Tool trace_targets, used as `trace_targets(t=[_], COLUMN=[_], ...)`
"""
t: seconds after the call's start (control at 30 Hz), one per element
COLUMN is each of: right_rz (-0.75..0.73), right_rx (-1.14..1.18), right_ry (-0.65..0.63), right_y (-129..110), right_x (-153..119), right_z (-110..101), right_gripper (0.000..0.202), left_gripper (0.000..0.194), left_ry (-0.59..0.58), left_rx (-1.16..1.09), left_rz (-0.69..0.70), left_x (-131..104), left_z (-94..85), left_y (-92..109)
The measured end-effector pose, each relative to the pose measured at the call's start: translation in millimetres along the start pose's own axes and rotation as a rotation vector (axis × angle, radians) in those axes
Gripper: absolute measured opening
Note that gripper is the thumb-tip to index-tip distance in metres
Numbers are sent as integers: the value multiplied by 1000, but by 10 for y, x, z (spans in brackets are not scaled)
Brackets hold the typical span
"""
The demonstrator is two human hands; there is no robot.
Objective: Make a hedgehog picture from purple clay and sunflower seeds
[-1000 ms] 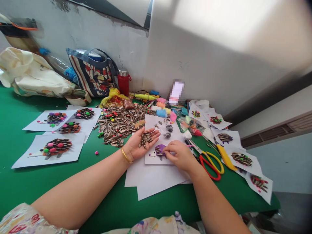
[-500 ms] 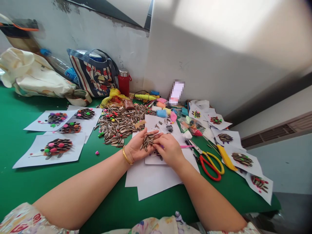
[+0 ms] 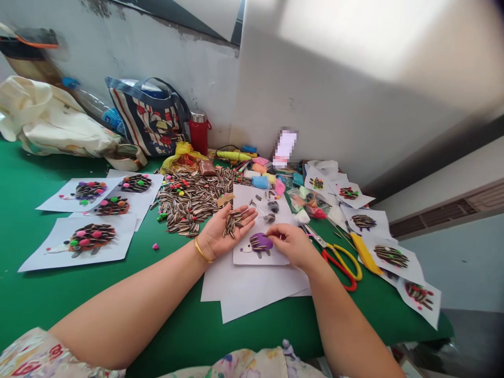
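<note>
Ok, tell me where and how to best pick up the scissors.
I'd grip the scissors by the yellow loop, coming from above and the person's right. They lie with blades pointing away and loops toward the person. The yellow loop is the one farther from the right forearm, which lies close beside the red loop.

Purple clay hedgehog [image 3: 263, 241], partly seed-spined, flat on white paper [image 3: 244, 212]; striped seeds [image 3: 233, 224] heaped in open left hand [image 3: 220, 234]
</note>
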State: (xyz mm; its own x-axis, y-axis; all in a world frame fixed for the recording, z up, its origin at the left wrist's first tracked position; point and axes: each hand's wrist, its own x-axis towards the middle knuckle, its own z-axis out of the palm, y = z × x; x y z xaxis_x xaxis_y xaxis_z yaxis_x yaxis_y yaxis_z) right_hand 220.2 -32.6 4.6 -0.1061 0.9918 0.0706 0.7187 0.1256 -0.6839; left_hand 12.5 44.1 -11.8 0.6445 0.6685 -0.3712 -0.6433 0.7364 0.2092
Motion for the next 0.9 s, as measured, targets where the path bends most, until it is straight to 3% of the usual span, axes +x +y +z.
trace_targets(t=[0.2,0.9], right_rz=[-73,-253], right_rx=[-50,-211], right_ry=[-95,-122], right_y=[86,75], right_x=[-18,22], right_z=[14,104], right_gripper=[18,22], left_gripper=[40,39], left_ry=[16,32], left_rx=[14,10], left_rz=[3,0], left_x=[2,-2], left_z=[16,22], left_y=[6,-2])
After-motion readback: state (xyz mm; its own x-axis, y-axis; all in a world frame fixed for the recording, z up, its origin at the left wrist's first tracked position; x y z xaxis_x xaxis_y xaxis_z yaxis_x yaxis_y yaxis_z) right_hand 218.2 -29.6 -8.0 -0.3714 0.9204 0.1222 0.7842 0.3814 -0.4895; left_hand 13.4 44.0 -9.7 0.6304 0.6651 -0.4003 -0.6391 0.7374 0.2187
